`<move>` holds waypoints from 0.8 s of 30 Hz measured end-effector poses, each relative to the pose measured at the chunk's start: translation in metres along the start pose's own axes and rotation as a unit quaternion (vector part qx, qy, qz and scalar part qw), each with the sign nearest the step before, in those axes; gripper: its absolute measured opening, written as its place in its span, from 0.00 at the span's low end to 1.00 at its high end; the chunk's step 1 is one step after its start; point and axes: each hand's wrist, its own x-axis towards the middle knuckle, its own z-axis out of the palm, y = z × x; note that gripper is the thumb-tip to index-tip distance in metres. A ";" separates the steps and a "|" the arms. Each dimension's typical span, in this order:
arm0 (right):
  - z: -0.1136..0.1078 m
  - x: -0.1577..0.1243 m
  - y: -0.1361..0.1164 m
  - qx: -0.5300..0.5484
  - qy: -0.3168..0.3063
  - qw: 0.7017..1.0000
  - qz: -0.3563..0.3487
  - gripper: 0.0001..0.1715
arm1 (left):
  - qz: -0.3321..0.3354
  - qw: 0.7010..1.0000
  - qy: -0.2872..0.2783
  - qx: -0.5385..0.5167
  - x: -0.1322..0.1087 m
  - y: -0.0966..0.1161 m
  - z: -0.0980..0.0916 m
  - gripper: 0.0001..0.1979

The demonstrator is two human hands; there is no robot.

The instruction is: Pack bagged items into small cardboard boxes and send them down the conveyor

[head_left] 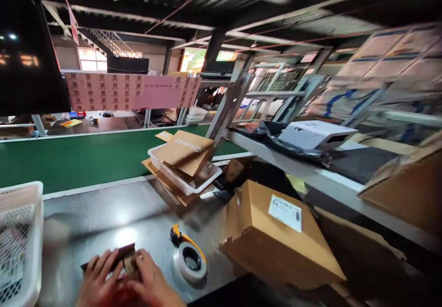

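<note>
Two hands are busy with a small brown box [130, 264] near the bottom of the frame, left of the middle, over the shiny tabletop [113, 212]. The left hand [100, 279] is half curled, its fingers a bit apart and bent over the box's left side. The right hand [152, 275] is half curled too, with its fingers on the right side and its thumb bent in toward the middle. Both seem to have hold of the box. One dark flap sticks up at the back, so the box looks partly open. I think the step now is working on the flaps, but I cannot tell if they are being opened or shut. What is inside is too blurry and covered to name. The next move calls for one hand to keep the box steady while the other pushes gently on the flap. The tape roll [197, 275] in its orange holder [193, 241] lies near, just right of the right hand, so it is easy to reach.
</note>
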 end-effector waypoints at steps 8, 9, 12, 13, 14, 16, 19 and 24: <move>0.007 -0.013 -0.009 0.001 0.015 0.997 -0.082 0.49 | -0.001 0.983 0.131 0.131 -0.063 -0.011 0.055 0.27; 0.004 -0.011 -0.009 -0.012 -0.031 0.993 -0.117 0.45 | 0.008 0.984 0.125 0.126 -0.072 -0.013 0.059 0.27; -0.013 -0.006 -0.001 -0.018 -0.127 0.978 -0.165 0.41 | -0.022 0.986 0.134 0.093 -0.085 -0.019 0.063 0.28; -0.020 -0.004 0.007 -0.018 -0.114 0.980 -0.163 0.41 | -0.038 0.986 0.147 0.074 -0.084 -0.019 0.062 0.27; -0.029 -0.004 0.018 -0.025 -0.080 0.987 -0.140 0.40 | -0.056 0.983 0.164 0.053 -0.082 -0.018 0.060 0.27; -0.049 -0.005 0.050 -0.061 0.018 0.998 -0.025 0.35 | -0.087 0.976 0.199 0.012 -0.077 -0.015 0.057 0.25; -0.084 -0.012 0.106 -0.117 0.108 0.970 0.185 0.33 | -0.118 0.965 0.230 -0.046 -0.071 -0.010 0.053 0.22; -0.112 -0.027 0.159 -0.122 0.021 0.939 0.321 0.24 | -0.017 0.965 0.220 -0.144 -0.056 -0.011 0.044 0.22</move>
